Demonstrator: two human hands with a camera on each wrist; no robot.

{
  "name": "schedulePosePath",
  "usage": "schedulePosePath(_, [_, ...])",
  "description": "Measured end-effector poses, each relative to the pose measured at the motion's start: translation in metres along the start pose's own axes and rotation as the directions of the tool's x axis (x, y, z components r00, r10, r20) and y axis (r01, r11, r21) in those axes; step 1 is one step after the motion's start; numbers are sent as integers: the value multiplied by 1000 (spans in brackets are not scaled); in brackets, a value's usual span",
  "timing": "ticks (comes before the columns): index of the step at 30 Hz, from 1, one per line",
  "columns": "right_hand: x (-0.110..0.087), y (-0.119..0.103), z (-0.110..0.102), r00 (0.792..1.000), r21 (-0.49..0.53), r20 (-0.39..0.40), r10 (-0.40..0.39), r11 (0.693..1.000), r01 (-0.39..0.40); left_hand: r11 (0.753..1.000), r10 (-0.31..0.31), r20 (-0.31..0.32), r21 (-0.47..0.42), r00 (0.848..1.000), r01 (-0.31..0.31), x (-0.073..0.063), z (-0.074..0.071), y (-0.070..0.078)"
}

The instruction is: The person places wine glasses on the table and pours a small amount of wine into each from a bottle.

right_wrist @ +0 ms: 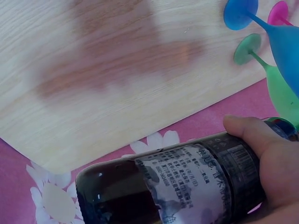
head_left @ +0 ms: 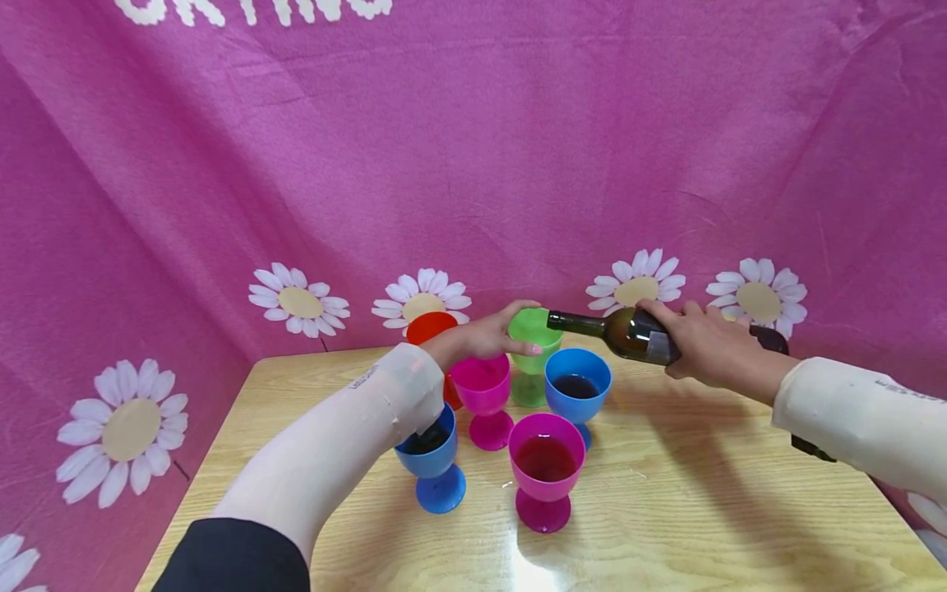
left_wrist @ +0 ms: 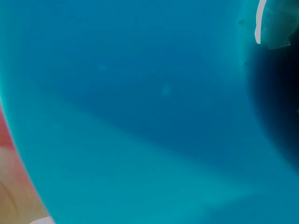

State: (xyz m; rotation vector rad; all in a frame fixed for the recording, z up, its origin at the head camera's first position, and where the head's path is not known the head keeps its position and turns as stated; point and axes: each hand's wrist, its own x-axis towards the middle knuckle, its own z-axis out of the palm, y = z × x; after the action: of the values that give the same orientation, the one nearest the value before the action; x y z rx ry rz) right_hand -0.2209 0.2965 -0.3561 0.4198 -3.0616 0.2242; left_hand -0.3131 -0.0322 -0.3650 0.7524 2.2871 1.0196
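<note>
My right hand (head_left: 706, 341) grips a dark glass wine bottle (head_left: 635, 333), tipped almost level. Its neck points left, with the mouth right at the rim of a green goblet (head_left: 534, 327). Around that goblet's bowl my left hand (head_left: 491, 333) curls, thumb in front and fingers toward the back. In the right wrist view the bottle's printed label (right_wrist: 187, 182) shows beside my thumb. A blue goblet (head_left: 436, 469) with dark liquid stands under my left wrist, and its blue wall (left_wrist: 117, 116) fills the left wrist view.
Close about the green goblet stand a red goblet (head_left: 429, 326), partly behind my left arm, a magenta goblet (head_left: 482, 386) and another blue goblet (head_left: 577, 362) holding dark liquid. Nearer is a pink goblet (head_left: 547, 489) with red liquid. A pink daisy-print cloth (head_left: 481, 164) hangs behind the wooden table (head_left: 666, 510).
</note>
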Motion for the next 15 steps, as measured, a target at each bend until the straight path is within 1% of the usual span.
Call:
schedulePosePath(7, [0,-2,-2,1000,-9,4,23,1000,-23,1000,-20,5,-1,1000,20,-2,0,2])
schedulePosePath(15, [0,-3,-7,1000,-32,-1,-2,999,2,1000,-20,4,13,1000,20,-1,0,2])
